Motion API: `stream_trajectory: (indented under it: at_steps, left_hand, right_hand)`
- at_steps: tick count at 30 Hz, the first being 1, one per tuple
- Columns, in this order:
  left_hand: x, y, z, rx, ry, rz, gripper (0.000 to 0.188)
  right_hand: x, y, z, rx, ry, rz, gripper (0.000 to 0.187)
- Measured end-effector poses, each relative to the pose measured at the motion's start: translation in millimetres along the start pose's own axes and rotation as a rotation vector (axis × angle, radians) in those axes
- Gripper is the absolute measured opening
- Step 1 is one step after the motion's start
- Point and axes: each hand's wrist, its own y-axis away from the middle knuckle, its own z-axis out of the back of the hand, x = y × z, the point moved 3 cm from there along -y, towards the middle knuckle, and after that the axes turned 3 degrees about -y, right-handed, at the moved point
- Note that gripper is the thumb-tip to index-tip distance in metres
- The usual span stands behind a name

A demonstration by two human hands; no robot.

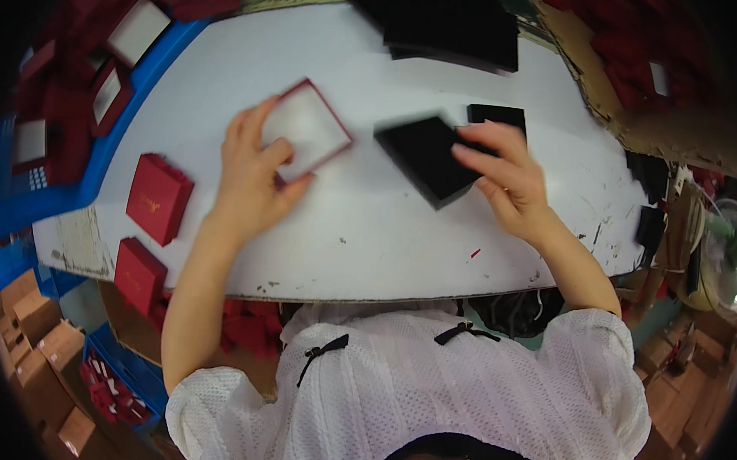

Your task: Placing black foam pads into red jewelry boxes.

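Note:
My left hand (253,169) grips a shallow red box (315,126) with a white inside, its hollow side facing up and tilted on the white tabletop. In my right hand (511,177) is a black square pad (421,156), pinched by its right edge and a little blurred by motion. A second black pad (496,112) lies just beyond the right fingers, partly hidden by them. Left of my left forearm sit two closed red boxes (158,199), one at the table's edge (140,274).
A blue crate (119,156) with red boxes and white-lined pieces borders the table's left. Black sheets or pads (454,30) are piled at the far side. A cardboard carton (590,85) holding dark red pieces stands far right. Brown cartons (58,346) stand below on the left.

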Motion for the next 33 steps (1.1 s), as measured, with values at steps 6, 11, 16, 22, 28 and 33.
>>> stream_trajectory:
  at_steps: [6,11,16,22,28,33]
  left_hand:
    - [-52,-4,-30,-0.041,0.320,-0.232,0.105]
    - [-47,12,-17,0.174,0.112,-0.219,0.052]
    - [-51,15,4,0.378,0.054,-0.211,0.043]
    - [-43,17,-1,0.335,0.106,-0.213,0.051]
    - [-16,19,-34,-0.291,0.449,-0.199,0.105]
    - [-28,-3,-43,-0.164,0.695,-0.239,0.115]
  right_hand:
    - [26,-31,-50,0.077,0.331,0.451,0.033]
    - [-17,-74,-5,0.128,-0.068,0.289,0.016]
    - [-242,-129,140,-0.551,0.736,-0.596,0.071]
    - [-281,-126,164,-0.575,0.680,-1.126,0.102]
    - [-72,-95,47,-0.286,0.085,0.260,0.078]
    - [1,-52,-36,0.384,0.184,0.140,0.082]
